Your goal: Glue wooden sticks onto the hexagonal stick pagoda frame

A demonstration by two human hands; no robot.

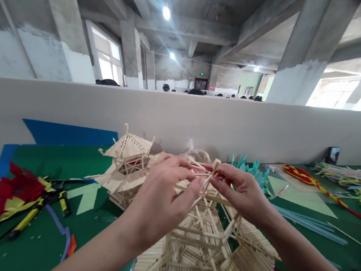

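A model roof built of thin wooden sticks (202,243) rises in front of me on the green table. My left hand (163,196) curls over its top, fingers pinched on the sticks near the peak. My right hand (242,189) comes in from the right, its fingers pinched on a stick at the same peak. Behind them stands a finished small stick pavilion (127,161) with a tiered roof. A clear plastic bag (197,153) shows just past my fingers.
Yellow-handled pliers (35,209) and red and yellow paper cuttings (11,192) lie at left. A teal paper shape (253,169), a red ornament (307,179) and coloured straws (355,179) lie at right. A white partition wall (230,127) runs behind the table; people's heads show beyond it.
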